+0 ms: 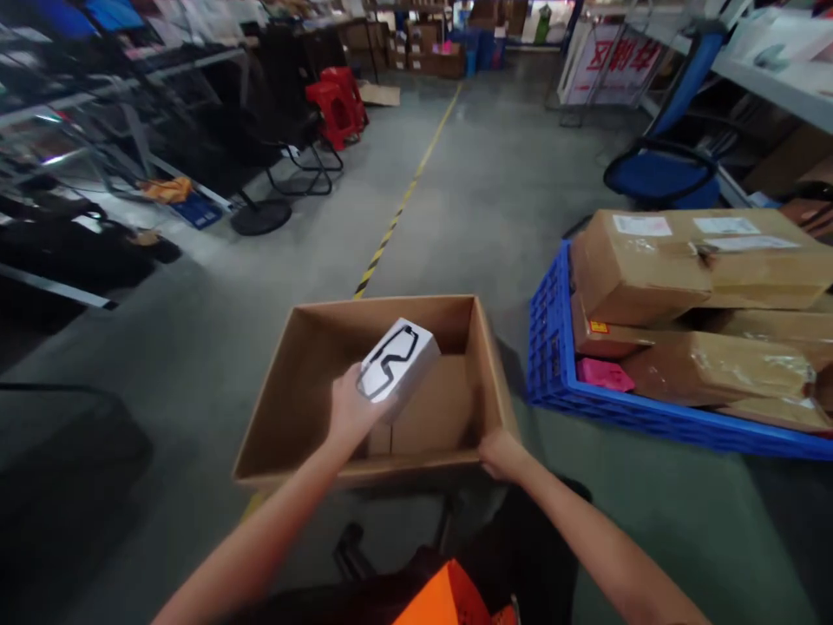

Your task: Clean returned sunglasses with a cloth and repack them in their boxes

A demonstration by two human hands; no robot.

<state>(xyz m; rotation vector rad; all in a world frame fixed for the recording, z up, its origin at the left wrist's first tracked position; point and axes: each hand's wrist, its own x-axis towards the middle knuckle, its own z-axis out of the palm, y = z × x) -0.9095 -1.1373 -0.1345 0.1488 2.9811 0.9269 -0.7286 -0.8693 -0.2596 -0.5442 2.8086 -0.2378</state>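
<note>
My left hand [355, 404] is closed around a small white box [394, 365] with a black outline drawing on its top. Hand and box are over the open cardboard box [433, 404], whose visible inside is bare brown card. At the near right corner of that carton, my right hand [501, 453] grips the rim, its fingers partly hidden. Below the carton an orange object [446, 599] shows at the bottom edge of the view; its kind is unclear.
To the right stands a blue plastic crate [553, 347] loaded with several taped cartons [651, 269]. A blue chair [670, 174] is behind it. Red stools [338, 108] and a black chair [292, 130] stand at the left. A yellow-black tape line [403, 208] runs along the floor.
</note>
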